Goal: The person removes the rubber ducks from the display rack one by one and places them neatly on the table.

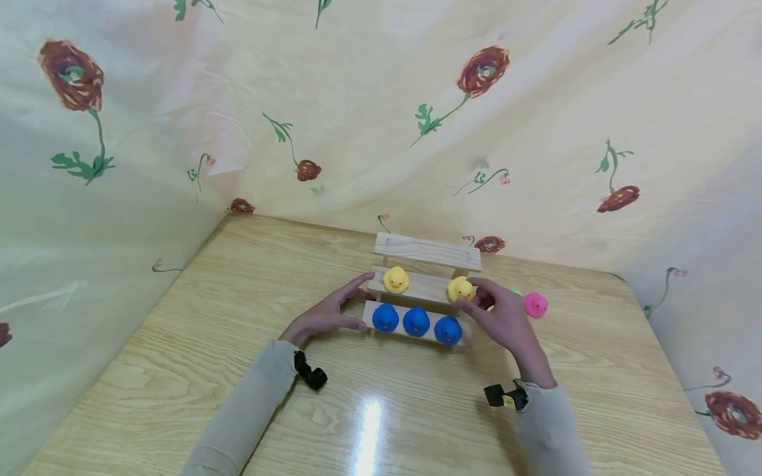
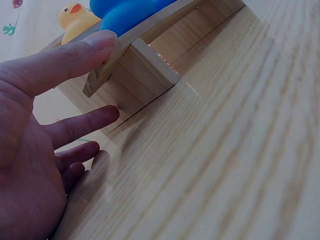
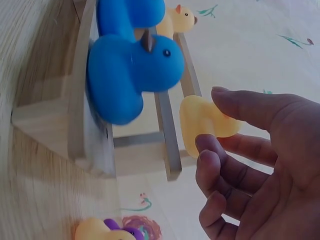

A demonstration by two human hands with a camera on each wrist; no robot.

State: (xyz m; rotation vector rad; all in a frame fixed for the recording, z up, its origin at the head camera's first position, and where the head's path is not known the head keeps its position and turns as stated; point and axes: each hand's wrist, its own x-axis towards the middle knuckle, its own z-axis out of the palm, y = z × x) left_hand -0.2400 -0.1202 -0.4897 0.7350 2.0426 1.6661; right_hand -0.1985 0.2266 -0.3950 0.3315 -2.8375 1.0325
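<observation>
A small three-step wooden rack (image 1: 425, 248) stands on the table. Three blue rubber ducks (image 1: 416, 321) line its lowest step, and one yellow duck (image 1: 395, 280) sits at the left of the middle step. My right hand (image 1: 506, 316) pinches another yellow duck (image 3: 196, 122) between thumb and fingers at that step's right end. My left hand (image 1: 326, 316) is at the rack's left end. In the left wrist view its thumb (image 2: 75, 57) rests on the lowest step's end beside a blue duck, the other fingers extended below.
Right of the rack a pink duck (image 1: 536, 305) sits on the table, with a green one (image 1: 514, 291) partly hidden behind my right hand. The right wrist view also has a yellow duck (image 3: 92, 231) and a purple one (image 3: 132, 232) low down. Flowered cloth (image 1: 357, 119) hangs behind the table.
</observation>
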